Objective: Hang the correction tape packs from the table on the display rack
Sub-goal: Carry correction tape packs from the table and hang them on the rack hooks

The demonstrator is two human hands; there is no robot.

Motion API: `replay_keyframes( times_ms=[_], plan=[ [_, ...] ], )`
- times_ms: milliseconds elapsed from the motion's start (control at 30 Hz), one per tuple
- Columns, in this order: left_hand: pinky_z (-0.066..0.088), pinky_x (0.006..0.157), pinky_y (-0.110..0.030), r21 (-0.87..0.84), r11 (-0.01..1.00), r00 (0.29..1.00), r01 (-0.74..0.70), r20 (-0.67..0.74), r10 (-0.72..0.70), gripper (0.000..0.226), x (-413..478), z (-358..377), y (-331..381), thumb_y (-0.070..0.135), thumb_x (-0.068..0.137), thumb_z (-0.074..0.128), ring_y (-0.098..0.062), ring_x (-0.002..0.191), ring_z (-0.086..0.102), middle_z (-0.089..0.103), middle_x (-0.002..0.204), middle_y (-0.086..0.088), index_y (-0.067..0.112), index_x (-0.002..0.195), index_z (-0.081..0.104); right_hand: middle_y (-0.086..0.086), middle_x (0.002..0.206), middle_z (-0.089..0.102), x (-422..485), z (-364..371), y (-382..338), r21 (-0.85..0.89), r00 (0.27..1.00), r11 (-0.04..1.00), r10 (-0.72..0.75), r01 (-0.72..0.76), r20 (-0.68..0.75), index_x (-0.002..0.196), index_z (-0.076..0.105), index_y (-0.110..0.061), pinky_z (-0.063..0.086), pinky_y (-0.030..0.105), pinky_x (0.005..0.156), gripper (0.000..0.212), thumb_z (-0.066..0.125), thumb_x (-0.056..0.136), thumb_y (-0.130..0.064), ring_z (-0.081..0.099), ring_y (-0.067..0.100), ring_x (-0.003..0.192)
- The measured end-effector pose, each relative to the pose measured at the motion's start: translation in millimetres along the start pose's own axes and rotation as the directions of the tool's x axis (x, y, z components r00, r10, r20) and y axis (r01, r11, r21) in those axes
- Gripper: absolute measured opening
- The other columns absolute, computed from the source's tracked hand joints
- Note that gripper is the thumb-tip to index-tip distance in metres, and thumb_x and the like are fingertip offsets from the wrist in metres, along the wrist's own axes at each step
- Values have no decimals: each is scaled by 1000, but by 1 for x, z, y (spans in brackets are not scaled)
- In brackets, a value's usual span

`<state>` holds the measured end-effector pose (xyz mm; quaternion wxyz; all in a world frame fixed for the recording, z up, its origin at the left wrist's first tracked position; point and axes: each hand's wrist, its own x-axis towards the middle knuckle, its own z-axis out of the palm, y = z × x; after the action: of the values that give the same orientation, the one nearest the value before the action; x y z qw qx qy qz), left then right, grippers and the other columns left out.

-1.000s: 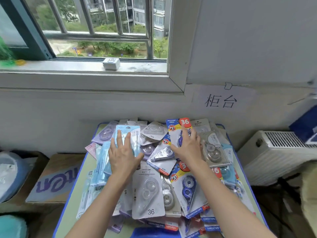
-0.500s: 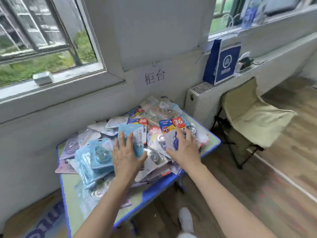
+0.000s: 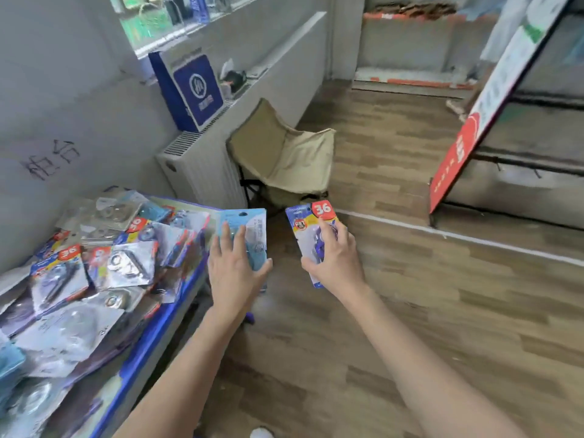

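Shop — display rack (image 3: 474,128), heaped packs (image 3: 94,263)

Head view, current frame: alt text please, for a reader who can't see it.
A person's left grip holds a light blue correction tape pack and the right grip a blue pack with a red 36 badge, both above wood floor. At left, a table heaped with more packs; beyond, a beige folding chair.

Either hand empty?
No: the left hand holds a light blue pack, and the right hand grips a blue pack with a red 36 label.
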<state>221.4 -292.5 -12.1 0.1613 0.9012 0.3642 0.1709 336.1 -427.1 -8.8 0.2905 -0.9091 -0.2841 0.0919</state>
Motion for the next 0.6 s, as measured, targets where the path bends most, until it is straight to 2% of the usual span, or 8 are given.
replay_keyframes(
  times_ms=[100, 333, 600],
  plan=[
    [23, 110, -46, -15, 997, 995, -75, 57, 76, 80, -13, 35, 66, 36, 76, 75, -40, 138, 24, 24, 154, -19, 9, 142, 39, 10, 147, 27, -17, -41, 63, -7, 995, 997, 83, -83, -49, 147, 30, -18, 30, 34, 100, 79, 67, 79, -32, 35, 32, 125],
    [25, 109, -43, -135, 956, 953, -262, 122, 279, 80, -49, 111, 229, 35, 75, 76, -39, 137, 27, 26, 153, -19, 7, 141, 41, 11, 148, 25, -57, -140, 205, -29, 955, 967, 244, -252, -167, 149, 24, -19, 30, 37, 104, 82, 66, 81, -36, 29, 31, 131],
    [20, 110, -40, -259, 852, 833, -455, 213, 510, 80, -68, 178, 386, 35, 77, 74, -33, 141, 19, 18, 157, -13, 12, 144, 36, 10, 146, 26, -88, -230, 330, 42, 827, 888, 444, -459, -346, 149, 24, -20, 35, 37, 103, 81, 66, 81, -35, 30, 28, 131]
  ],
)
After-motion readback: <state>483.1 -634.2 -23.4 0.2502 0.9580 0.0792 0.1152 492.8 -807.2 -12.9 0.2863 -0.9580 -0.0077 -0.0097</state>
